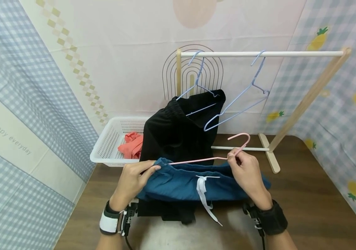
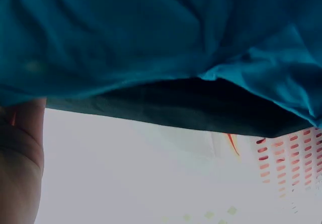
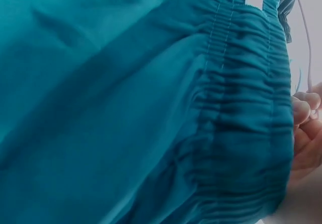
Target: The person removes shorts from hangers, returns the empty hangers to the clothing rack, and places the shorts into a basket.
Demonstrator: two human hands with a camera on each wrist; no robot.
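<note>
Pink hanger (image 1: 210,157) pinched between left hand (image 1: 133,178), right hand (image 1: 248,171), above teal shorts (image 1: 184,182).

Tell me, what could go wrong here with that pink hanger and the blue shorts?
The blue shorts are only pinched at the waistband by the left hand, so they could slide off the thin pink hanger. The white drawstring dangles loose and might snag on the wire. The right hand has just a fingertip grip near the hook, so the hanger could twist or tip.
</note>
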